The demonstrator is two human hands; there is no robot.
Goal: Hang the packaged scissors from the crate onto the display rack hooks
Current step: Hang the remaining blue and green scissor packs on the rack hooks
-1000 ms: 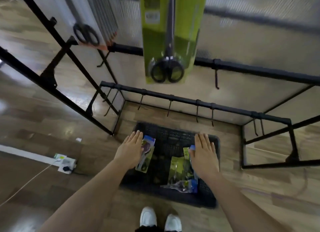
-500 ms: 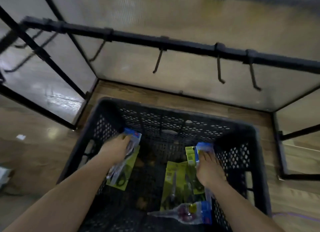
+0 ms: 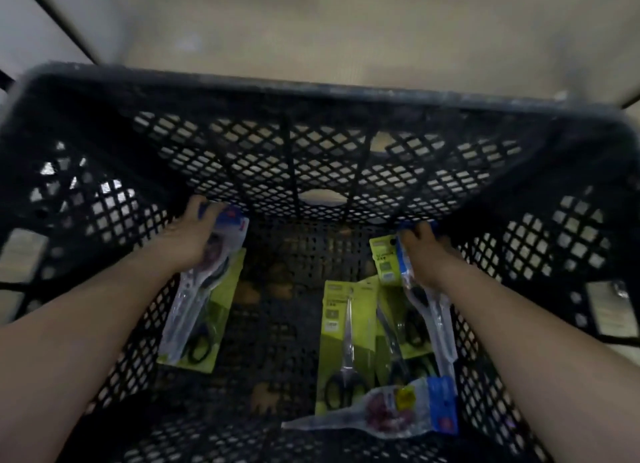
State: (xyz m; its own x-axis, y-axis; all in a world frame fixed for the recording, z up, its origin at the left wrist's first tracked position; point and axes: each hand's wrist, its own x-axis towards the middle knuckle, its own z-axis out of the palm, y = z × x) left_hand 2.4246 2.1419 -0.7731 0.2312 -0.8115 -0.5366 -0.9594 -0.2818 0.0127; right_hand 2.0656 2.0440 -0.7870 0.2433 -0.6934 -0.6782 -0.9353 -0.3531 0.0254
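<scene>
The black mesh crate (image 3: 311, 88) fills the view. At its left wall my left hand (image 3: 188, 234) curls its fingers over the blue header of a clear scissors pack (image 3: 188, 310), which lies on a green-carded scissors pack (image 3: 225, 289). At the right wall my right hand (image 3: 424, 255) grips the blue top of another clear scissors pack (image 3: 434, 324). Under and beside that one lie two green scissors packs (image 3: 346, 341) (image 3: 384, 262). A third clear pack with a blue header (image 3: 398, 412) lies flat near the front. The rack hooks are out of view.
A black rack bar (image 3: 62, 19) slants across the top left corner, in front of a pale panel (image 3: 346, 30) behind the crate. The crate's floor (image 3: 277, 307) shows between the two piles of packs.
The view has dropped close over the crate, and the rack hooks have left the frame. Both hands have sunk deeper inside and curled onto the tops of the clear packs.
</scene>
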